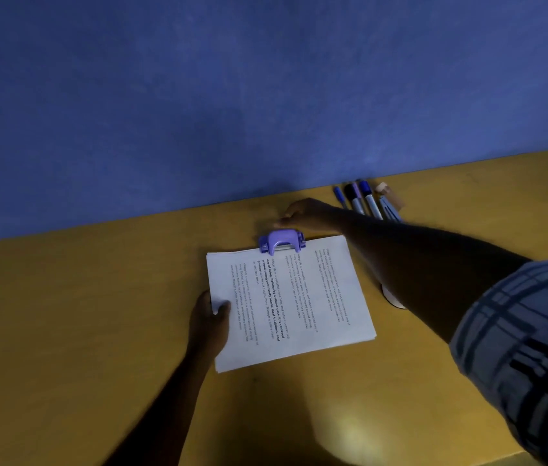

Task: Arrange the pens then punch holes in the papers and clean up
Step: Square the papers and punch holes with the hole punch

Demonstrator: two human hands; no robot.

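Left hand (210, 317) has its grip closed on the left edge of the paper stack (291, 302), thumb on top, fingers under. Right hand (302, 213) reaches past the stack's far edge, just behind the purple hole punch (282, 241); whether its grip is closed on anything can't be told, fingers blurred. Punch sits on the stack's far edge, mid-width. Stack lies flat on the yellow surface (97, 314). Pens (363, 200) lie side by side at far right, near the blue wall (265, 95). Plaid sleeve (528, 348) at right.
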